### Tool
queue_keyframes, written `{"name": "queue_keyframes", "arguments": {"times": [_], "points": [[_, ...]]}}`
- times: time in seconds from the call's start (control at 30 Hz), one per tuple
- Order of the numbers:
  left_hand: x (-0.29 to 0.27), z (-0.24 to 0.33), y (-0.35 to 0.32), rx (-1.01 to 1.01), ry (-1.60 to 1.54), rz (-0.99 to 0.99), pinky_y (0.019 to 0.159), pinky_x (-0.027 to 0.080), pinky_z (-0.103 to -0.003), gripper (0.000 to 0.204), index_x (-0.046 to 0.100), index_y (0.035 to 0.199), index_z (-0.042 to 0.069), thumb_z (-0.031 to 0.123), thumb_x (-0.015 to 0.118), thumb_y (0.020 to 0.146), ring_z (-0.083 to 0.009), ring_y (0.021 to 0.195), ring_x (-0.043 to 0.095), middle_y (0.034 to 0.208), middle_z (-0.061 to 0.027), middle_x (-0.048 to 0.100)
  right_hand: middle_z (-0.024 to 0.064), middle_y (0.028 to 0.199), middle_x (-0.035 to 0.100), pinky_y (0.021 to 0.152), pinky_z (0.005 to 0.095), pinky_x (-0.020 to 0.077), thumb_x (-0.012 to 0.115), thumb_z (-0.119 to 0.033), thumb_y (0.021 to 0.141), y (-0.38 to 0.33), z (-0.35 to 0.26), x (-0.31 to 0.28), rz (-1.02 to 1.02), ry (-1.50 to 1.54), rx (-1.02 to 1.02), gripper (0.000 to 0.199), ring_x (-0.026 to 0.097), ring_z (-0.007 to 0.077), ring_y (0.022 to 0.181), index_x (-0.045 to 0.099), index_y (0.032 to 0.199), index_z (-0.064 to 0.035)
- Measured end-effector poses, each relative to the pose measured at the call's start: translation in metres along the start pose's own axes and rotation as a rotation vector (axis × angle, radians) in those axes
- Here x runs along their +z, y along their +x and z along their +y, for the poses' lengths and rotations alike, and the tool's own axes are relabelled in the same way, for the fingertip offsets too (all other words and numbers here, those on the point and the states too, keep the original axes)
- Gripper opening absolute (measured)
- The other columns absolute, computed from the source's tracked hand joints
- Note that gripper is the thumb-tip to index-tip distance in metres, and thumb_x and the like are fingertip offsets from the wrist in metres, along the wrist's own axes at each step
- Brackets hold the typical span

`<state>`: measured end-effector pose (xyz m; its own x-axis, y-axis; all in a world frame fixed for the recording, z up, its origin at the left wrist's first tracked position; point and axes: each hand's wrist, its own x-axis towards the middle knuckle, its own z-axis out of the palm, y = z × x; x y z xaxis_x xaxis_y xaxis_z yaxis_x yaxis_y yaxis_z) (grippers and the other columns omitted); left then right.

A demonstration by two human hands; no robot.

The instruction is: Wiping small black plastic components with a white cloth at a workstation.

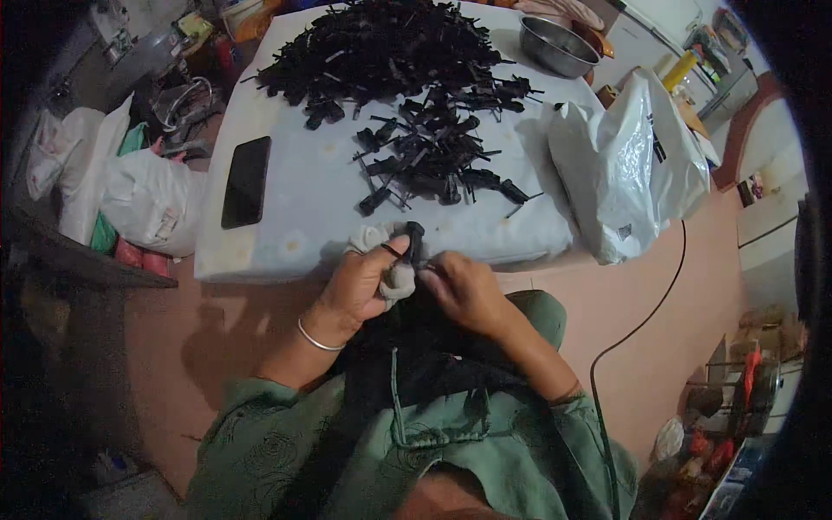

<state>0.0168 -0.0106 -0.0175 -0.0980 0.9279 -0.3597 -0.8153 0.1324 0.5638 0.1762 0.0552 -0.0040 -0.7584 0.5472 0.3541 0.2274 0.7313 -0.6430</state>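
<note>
My left hand (362,286) holds a small black plastic part (414,240) upright just at the near edge of the low white table (303,208); grey wrapping covers two of its fingers. My right hand (464,290) pinches the lower end of the same part from the right. Both hands meet above my lap, where dark cloth lies. A loose cluster of similar black parts (433,156) lies on the table just beyond my hands, and a big heap of them (373,43) covers the far end.
A black phone (246,182) lies on the table's left side. A steel bowl (559,45) stands at the far right corner. A white plastic bag (620,165) leans at the table's right edge. White sacks (130,191) sit at left. A black cable (641,321) runs across the floor.
</note>
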Motion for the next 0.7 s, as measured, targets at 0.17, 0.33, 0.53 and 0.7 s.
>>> {"name": "queue_keyframes", "arguments": {"times": [0.17, 0.33, 0.53, 0.7], "points": [[0.022, -0.002, -0.004, 0.879, 1.147, -0.002, 0.047, 0.041, -0.021, 0.009, 0.055, 0.090, 0.002, 0.009, 0.051, 0.085, -0.0074, 0.055, 0.049, 0.070, -0.0004, 0.055, 0.0150, 0.064, 0.052, 0.048, 0.0336, 0.0400, 0.063, -0.015, 0.076, 0.007, -0.018, -0.007, 0.118, 0.043, 0.004, 0.018, 0.052, 0.0285, 0.052, 0.052, 0.078, -0.0004], [0.034, 0.003, -0.023, 0.395, 0.884, -0.099, 0.056, 0.044, -0.022, 0.013, 0.053, 0.094, 0.000, 0.006, 0.052, 0.083, -0.0090, 0.063, 0.051, 0.075, -0.0016, 0.055, 0.0094, 0.057, 0.047, 0.049, 0.0281, 0.0381, 0.057, -0.014, 0.083, 0.015, 0.003, -0.003, 0.127, 0.392, 0.279, 0.021, 0.047, 0.0146, 0.051, 0.051, 0.069, -0.0001], [0.020, -0.005, -0.012, 0.749, 1.219, -0.109, 0.061, 0.047, -0.029, 0.021, 0.053, 0.097, -0.001, 0.003, 0.055, 0.076, -0.0203, 0.068, 0.057, 0.080, -0.0097, 0.058, -0.0005, 0.059, 0.046, 0.051, 0.0258, 0.0361, 0.049, -0.017, 0.089, 0.009, -0.003, -0.005, 0.018, 0.235, 0.137, 0.025, 0.038, 0.0065, 0.059, 0.050, 0.070, 0.0001], [0.028, -0.004, -0.015, 1.060, 1.626, -0.095, 0.063, 0.047, -0.035, 0.022, 0.054, 0.092, -0.002, 0.004, 0.056, 0.071, -0.0327, 0.071, 0.057, 0.081, -0.0185, 0.057, 0.0031, 0.056, 0.043, 0.050, 0.0280, 0.0358, 0.046, -0.020, 0.090, 0.002, 0.002, 0.017, 0.073, 0.518, 0.306, 0.028, 0.037, 0.0091, 0.055, 0.050, 0.071, 0.0005]]}}
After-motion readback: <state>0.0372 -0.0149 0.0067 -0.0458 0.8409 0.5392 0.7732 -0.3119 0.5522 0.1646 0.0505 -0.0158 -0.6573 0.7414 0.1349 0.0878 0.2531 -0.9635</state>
